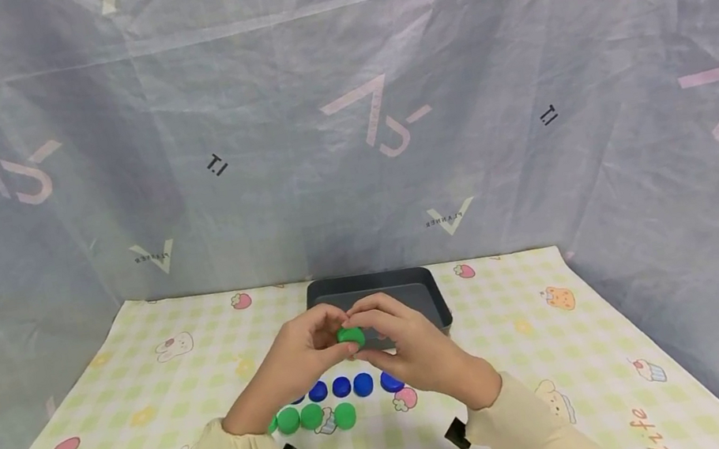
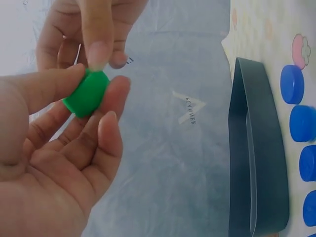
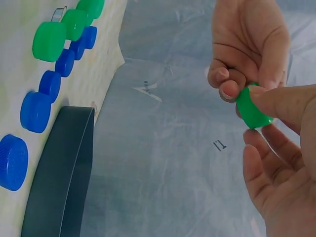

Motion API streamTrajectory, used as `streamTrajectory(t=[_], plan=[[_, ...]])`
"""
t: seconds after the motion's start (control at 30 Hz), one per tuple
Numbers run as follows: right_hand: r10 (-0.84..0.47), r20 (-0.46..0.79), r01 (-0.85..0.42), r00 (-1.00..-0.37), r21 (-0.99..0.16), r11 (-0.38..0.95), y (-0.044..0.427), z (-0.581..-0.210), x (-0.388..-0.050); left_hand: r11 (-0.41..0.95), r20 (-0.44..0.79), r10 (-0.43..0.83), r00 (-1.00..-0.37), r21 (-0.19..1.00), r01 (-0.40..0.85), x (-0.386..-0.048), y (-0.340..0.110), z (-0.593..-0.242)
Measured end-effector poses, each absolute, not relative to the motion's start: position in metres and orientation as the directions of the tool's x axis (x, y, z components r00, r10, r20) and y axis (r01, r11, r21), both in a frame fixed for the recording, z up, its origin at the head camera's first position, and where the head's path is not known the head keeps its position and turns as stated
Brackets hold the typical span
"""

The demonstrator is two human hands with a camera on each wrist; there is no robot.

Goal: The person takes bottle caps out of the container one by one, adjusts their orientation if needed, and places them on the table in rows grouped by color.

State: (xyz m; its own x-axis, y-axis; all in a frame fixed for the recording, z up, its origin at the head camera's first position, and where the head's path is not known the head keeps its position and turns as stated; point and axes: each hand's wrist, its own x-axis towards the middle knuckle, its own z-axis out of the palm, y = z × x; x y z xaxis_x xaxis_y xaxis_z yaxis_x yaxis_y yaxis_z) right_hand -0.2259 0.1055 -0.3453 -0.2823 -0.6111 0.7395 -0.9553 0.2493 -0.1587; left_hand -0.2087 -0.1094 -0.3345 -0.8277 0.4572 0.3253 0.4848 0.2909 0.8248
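Observation:
A small green lump [image 1: 350,337] with an uneven outline is held between both hands, raised in front of the dark tray. My left hand [image 1: 302,351] pinches it between thumb and fingers. From the other side, my right hand [image 1: 411,336] grips it too. In the left wrist view, the right thumb lies on the upper edge of the green lump [image 2: 88,94]. The right wrist view shows the right thumb across the green lump [image 3: 253,108], with fingers below. Fingers hide part of its surface, so its exact kind is unclear.
Below the hands, a row of blue bottle caps [image 1: 341,387] lies on the checked tablecloth. Several green bottle caps [image 1: 311,416] form a row nearer me, partly hidden by the left forearm. A dark rectangular tray [image 1: 369,281] stands behind, before a grey curtain [image 1: 298,203].

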Motion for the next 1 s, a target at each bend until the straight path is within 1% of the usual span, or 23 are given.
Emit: streamTrajectory(t=[0.17, 0.23, 0.33, 0.43, 0.6, 0.73, 0.83, 0.93, 1.0], plan=[[-0.601, 0.749, -0.954, -0.279, -0.143, 0.265, 0.103, -0.349, -0.226, 0.306, 0.291, 0.404, -0.867, 0.851, 0.428, -0.209, -0.106, -0.338], [-0.599, 0.75, -0.951, -0.283, -0.137, 0.278, 0.103, -0.35, -0.227, 0.292, 0.277, 0.389, -0.879, 0.868, 0.402, -0.209, -0.105, -0.339], [-0.599, 0.741, -0.944, -0.303, -0.147, 0.294, 0.102, -0.351, -0.227, 0.267, 0.259, 0.379, -0.889, 0.889, 0.372, -0.209, -0.103, -0.34], [-0.6, 0.72, -0.93, -0.35, -0.191, 0.314, 0.102, -0.351, -0.226, 0.312, 0.264, 0.354, -0.897, 0.871, 0.379, -0.21, -0.103, -0.34], [-0.583, 0.665, -0.881, -0.467, -0.294, 0.371, 0.104, -0.354, -0.227, 0.494, 0.357, 0.236, -0.904, 0.757, 0.428, -0.212, -0.107, -0.339], [-0.594, 0.557, -0.814, -0.581, -0.397, 0.424, 0.105, -0.359, -0.231, 0.546, 0.418, 0.168, -0.893, 0.715, 0.437, -0.214, -0.114, -0.336], [-0.634, 0.418, -0.754, -0.651, -0.449, 0.479, 0.106, -0.364, -0.235, 0.559, 0.429, 0.147, -0.891, 0.708, 0.432, -0.214, -0.119, -0.332], [-0.679, 0.27, -0.715, -0.682, -0.442, 0.542, 0.104, -0.372, -0.24, 0.564, 0.43, 0.141, -0.892, 0.705, 0.429, -0.214, -0.123, -0.33], [-0.704, 0.187, -0.704, -0.686, -0.416, 0.576, 0.102, -0.379, -0.243, 0.569, 0.431, 0.143, -0.891, 0.701, 0.43, -0.214, -0.125, -0.329]])
